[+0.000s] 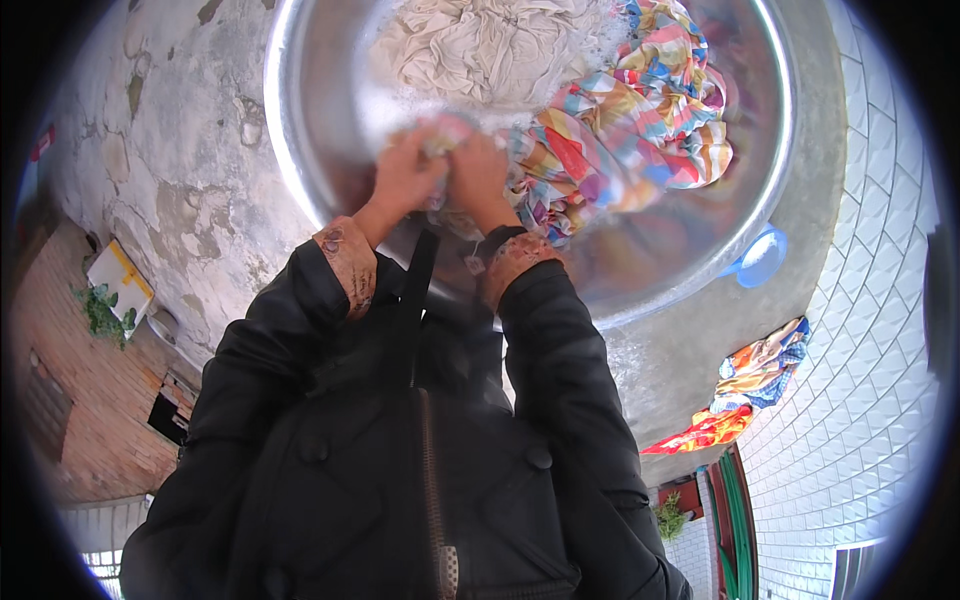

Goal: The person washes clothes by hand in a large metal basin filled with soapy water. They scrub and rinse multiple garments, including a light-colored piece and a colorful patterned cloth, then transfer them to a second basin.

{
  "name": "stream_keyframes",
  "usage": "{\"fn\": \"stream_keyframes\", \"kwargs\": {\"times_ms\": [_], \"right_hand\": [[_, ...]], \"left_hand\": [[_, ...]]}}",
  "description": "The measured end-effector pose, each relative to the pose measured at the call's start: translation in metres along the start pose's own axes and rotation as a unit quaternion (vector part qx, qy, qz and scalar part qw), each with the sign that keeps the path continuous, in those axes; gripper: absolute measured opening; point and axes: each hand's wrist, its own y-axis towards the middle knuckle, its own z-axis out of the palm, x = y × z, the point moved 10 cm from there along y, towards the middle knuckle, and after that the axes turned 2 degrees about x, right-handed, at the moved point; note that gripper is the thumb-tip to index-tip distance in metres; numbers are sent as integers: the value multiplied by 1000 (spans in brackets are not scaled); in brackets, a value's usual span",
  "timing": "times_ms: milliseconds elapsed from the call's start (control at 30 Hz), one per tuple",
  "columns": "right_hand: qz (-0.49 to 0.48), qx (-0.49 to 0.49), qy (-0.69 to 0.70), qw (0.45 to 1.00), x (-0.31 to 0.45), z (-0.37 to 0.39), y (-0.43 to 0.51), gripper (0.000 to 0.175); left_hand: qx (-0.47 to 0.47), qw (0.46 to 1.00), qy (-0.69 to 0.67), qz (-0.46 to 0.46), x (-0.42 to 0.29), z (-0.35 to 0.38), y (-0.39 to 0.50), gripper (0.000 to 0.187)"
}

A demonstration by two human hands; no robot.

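A large round metal basin [720,247] lies before me with suds and wet cloth in it. My left hand [409,171] and my right hand [478,169] are close together near the basin's near side, both blurred and gripping a bunched part of the multicoloured checked cloth [600,142]. The rest of that cloth spreads in folds to the right of my hands, up along the basin's right wall. Crumpled cream cloth [495,52] lies in foamy water beyond my hands. A small tag hangs by my right cuff.
A blue plastic scoop [761,259] is on the concrete floor beside the basin's right rim. Patterned cloths [761,367] and a red and orange cloth [709,429] lie by the white tiled wall [870,300]. A white box [120,289] with a plant stands at far left.
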Motion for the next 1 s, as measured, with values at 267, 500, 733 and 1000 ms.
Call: {"fn": "stream_keyframes", "kwargs": {"times_ms": [267, 500, 733, 1000], "right_hand": [[52, -86, 125, 987, -13, -73, -35, 31], [-24, -127, 23, 991, 5, -72, -70, 52], [53, 39, -50, 997, -25, 13, -24, 55], [215, -252, -22, 943, -170, -190, -38, 79]], "left_hand": [[18, 957, -288, -26, -24, -15, 1, 23], [40, 948, 288, 127, -31, 19, -29, 50], [152, 939, 299, 76, -5, 51, -1, 61], [77, 951, 264, 139, -19, 18, -21, 64]]}}
